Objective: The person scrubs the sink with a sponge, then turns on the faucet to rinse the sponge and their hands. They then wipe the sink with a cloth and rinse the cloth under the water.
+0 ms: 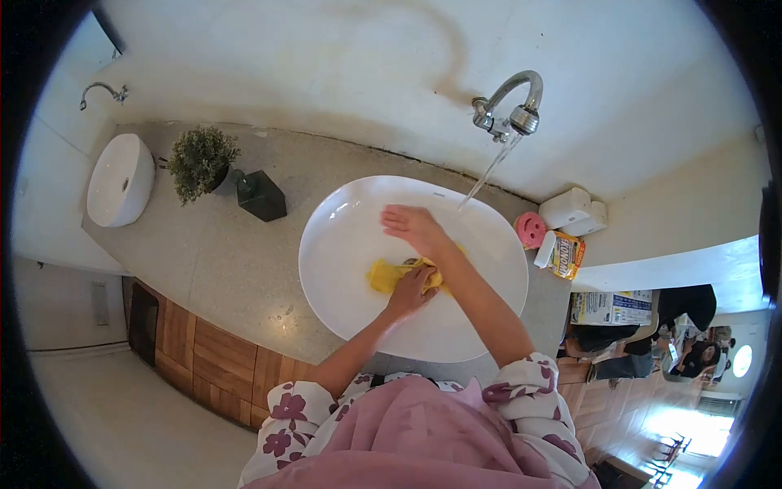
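A wet-looking yellow cloth (381, 275) lies bunched in the white oval basin (342, 244). On it rests my left hand (411, 291), fingers curled over the fabric and pressing it toward the basin's bottom. My right hand (414, 228) is raised above the basin just beyond the cloth, fingers stretched out and slightly blurred, holding nothing. Its forearm crosses over the cloth's right end and hides part of it. From the curved chrome faucet (527, 118) on the wall, a stream of water (489, 173) runs into the basin's far right side.
Left of the basin stand a dark soap bottle (261, 196), a potted plant (202, 161) and a second white basin (122, 181). At the right are a pink smiley sponge (529, 231), a yellow packet (566, 254) and white rolls (566, 209). People sit farther off at right.
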A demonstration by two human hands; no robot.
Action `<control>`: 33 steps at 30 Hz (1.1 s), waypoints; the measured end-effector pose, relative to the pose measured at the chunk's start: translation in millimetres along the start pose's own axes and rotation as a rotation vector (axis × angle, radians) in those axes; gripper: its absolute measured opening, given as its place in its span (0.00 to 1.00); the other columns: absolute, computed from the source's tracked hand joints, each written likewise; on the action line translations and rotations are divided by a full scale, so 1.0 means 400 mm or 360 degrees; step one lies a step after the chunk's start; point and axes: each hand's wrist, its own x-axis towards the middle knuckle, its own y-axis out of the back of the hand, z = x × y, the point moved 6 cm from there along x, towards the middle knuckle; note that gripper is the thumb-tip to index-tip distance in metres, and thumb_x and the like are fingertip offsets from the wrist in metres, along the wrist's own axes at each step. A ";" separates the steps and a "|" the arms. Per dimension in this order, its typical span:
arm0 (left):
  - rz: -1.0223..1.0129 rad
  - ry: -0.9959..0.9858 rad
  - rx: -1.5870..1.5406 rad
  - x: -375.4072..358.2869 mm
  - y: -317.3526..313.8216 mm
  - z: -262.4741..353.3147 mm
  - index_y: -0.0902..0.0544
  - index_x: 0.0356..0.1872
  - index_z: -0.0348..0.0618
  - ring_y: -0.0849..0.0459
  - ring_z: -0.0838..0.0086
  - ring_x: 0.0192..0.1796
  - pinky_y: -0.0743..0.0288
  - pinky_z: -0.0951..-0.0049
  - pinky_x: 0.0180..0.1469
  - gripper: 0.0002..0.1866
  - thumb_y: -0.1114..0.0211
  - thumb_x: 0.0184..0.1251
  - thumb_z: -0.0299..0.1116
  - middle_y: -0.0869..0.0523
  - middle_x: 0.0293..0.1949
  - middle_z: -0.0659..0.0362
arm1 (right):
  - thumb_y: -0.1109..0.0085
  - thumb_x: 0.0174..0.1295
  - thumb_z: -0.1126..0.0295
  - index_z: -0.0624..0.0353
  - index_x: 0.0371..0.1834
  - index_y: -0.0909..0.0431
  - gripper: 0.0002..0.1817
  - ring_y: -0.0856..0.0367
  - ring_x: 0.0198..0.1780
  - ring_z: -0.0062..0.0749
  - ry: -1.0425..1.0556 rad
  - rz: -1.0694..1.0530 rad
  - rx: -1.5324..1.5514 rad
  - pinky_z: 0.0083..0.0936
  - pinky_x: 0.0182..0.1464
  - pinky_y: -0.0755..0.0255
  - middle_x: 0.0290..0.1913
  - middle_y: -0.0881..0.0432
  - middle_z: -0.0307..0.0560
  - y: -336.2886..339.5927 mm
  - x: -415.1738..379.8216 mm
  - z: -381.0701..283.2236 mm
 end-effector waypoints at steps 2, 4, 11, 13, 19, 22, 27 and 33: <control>0.0015 0.0025 -0.0035 0.006 0.005 -0.001 0.29 0.56 0.40 0.25 0.51 0.55 0.31 0.56 0.55 0.24 0.35 0.60 0.38 0.22 0.51 0.47 | 0.49 0.66 0.62 0.74 0.52 0.29 0.22 0.21 0.52 0.44 0.0027 0.0261 0.0137 0.36 0.56 0.25 0.51 0.22 0.60 0.111 -0.030 -0.007; -0.0042 0.0093 -0.0129 0.014 0.001 -0.013 0.28 0.53 0.40 0.24 0.53 0.54 0.30 0.58 0.54 0.23 0.36 0.61 0.40 0.22 0.50 0.49 | 0.51 0.67 0.63 0.74 0.49 0.28 0.20 0.21 0.52 0.46 0.0023 0.0343 0.0212 0.36 0.57 0.25 0.50 0.22 0.62 0.201 -0.076 -0.015; 0.0059 0.0453 -0.0163 0.070 0.057 0.020 0.25 0.43 0.40 0.19 0.55 0.45 0.26 0.59 0.44 0.19 0.35 0.60 0.43 0.17 0.39 0.50 | 0.49 0.65 0.69 0.76 0.43 0.25 0.16 0.18 0.47 0.48 -0.0085 0.0018 -0.0033 0.35 0.55 0.23 0.45 0.20 0.64 0.118 -0.104 -0.053; -0.0289 0.0743 0.0025 0.096 0.045 -0.006 0.22 0.38 0.40 0.18 0.54 0.41 0.25 0.59 0.41 0.20 0.36 0.61 0.49 0.17 0.32 0.50 | 0.47 0.63 0.70 0.74 0.43 0.23 0.14 0.17 0.46 0.45 -0.0167 -0.0109 -0.0319 0.32 0.53 0.23 0.44 0.19 0.62 0.069 -0.114 -0.075; 0.0121 0.0462 0.0251 0.172 0.067 -0.013 0.19 0.33 0.43 0.17 0.56 0.40 0.25 0.57 0.42 0.18 0.35 0.58 0.50 0.17 0.30 0.49 | 0.41 0.60 0.69 0.63 0.46 0.20 0.14 0.17 0.44 0.34 0.0307 0.0332 -0.1909 0.27 0.49 0.24 0.41 0.17 0.52 0.189 -0.123 -0.127; 0.0557 -0.0091 0.0430 0.206 0.097 0.028 0.20 0.35 0.43 0.19 0.57 0.36 0.25 0.56 0.44 0.15 0.36 0.58 0.45 0.18 0.29 0.51 | 0.38 0.58 0.66 0.61 0.46 0.20 0.15 0.18 0.45 0.32 0.0524 0.0511 -0.1973 0.29 0.49 0.25 0.40 0.16 0.49 0.285 -0.169 -0.094; 0.0059 0.0543 -0.0658 0.243 0.092 -0.003 0.21 0.34 0.45 0.23 0.65 0.31 0.27 0.66 0.42 0.09 0.38 0.64 0.39 0.20 0.30 0.55 | 0.35 0.57 0.62 0.61 0.44 0.19 0.16 0.17 0.44 0.33 0.0430 0.0350 -0.1494 0.30 0.49 0.26 0.40 0.16 0.46 0.337 -0.238 -0.036; 0.0085 0.0309 -0.1060 0.249 0.097 0.018 0.25 0.40 0.44 0.20 0.72 0.37 0.28 0.71 0.42 0.16 0.37 0.64 0.46 0.18 0.35 0.58 | 0.34 0.55 0.64 0.61 0.39 0.17 0.13 0.17 0.40 0.32 0.0368 0.0360 -0.1569 0.28 0.47 0.26 0.37 0.15 0.46 0.296 -0.303 -0.107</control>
